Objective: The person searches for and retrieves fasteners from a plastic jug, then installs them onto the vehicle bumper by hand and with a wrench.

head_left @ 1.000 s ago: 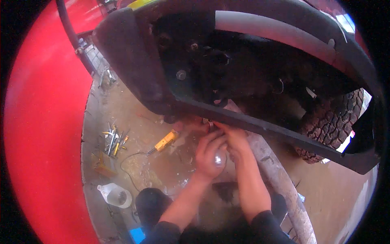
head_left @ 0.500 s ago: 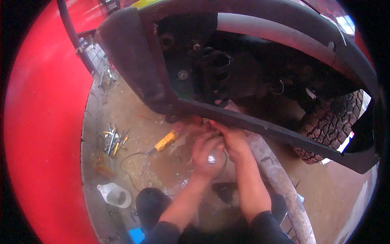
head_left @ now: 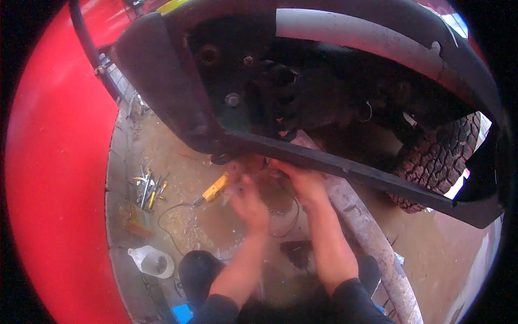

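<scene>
A large black bumper-like panel (head_left: pixel 162 75) with a wide opening hangs over the work area. At its lower edge is my right hand (head_left: pixel 302 182), fingers together and reaching up to the rim, where their tips are partly hidden. They are closed on something too small and dark to make out. My left hand (head_left: pixel 250 205) is apart from it, to the left, raised beneath the panel; motion smears its fingers. Just left of that hand, a yellow corded power tool (head_left: pixel 216 187) lies on the floor.
Several hand tools (head_left: pixel 149 190) lie at the left, above a cut white plastic jug (head_left: pixel 152 261) and a blue object (head_left: pixel 182 313). A worn pale beam (head_left: pixel 367 229) runs beside my right forearm. A knobbly tyre (head_left: pixel 442 162) stands right; a red surface (head_left: pixel 59 162) curves along the left.
My left hand has moved left, away from my right hand; a shiny round thing seen at it before no longer shows. The right hand stays at the panel's edge. The view has shifted slightly.
</scene>
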`<state>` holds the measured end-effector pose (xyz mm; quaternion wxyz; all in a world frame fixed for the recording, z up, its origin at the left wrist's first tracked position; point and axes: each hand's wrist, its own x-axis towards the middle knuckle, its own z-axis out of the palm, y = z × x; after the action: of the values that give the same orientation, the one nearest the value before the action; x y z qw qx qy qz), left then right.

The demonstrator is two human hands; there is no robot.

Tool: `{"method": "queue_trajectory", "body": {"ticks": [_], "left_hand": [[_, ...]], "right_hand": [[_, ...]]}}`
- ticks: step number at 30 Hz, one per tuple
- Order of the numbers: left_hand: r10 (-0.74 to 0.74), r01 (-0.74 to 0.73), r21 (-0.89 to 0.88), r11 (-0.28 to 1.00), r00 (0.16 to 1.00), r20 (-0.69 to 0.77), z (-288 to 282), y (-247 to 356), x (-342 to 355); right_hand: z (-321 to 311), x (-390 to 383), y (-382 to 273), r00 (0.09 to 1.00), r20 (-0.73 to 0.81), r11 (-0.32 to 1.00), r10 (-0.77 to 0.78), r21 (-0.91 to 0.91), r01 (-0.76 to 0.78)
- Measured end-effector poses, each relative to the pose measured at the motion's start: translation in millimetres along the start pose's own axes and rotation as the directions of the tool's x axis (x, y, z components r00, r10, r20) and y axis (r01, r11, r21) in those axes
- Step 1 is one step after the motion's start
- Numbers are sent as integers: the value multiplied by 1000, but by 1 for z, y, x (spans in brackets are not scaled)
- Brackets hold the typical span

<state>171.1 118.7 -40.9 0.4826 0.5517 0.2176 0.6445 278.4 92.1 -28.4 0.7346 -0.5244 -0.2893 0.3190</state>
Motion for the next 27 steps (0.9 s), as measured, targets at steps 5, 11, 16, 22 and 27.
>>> {"method": "queue_trajectory", "body": {"ticks": [5,11,16,22,27], "left_hand": [[-470,412,-626,662,879,80,-8,-14,25],[307,-354,210,911,925,225,-11,-18,-12],[466,-654,390,648,745,476,-1,-7,-17],[-379,379,-460,803,920,97,-10,-6,16],[-85,85,-73,994,996,8,-11,-13,-4]], "right_hand": [[2,2,8,998,60,999,-30,-23,32],[-1,5,12,996,75,998,-53,-16,54],[-4,0,1,985,159,973,68,209,-101],[3,-4,-2,996,55,991,-77,115,71],[1,-3,1,995,54,994,-79,78,75]]}}
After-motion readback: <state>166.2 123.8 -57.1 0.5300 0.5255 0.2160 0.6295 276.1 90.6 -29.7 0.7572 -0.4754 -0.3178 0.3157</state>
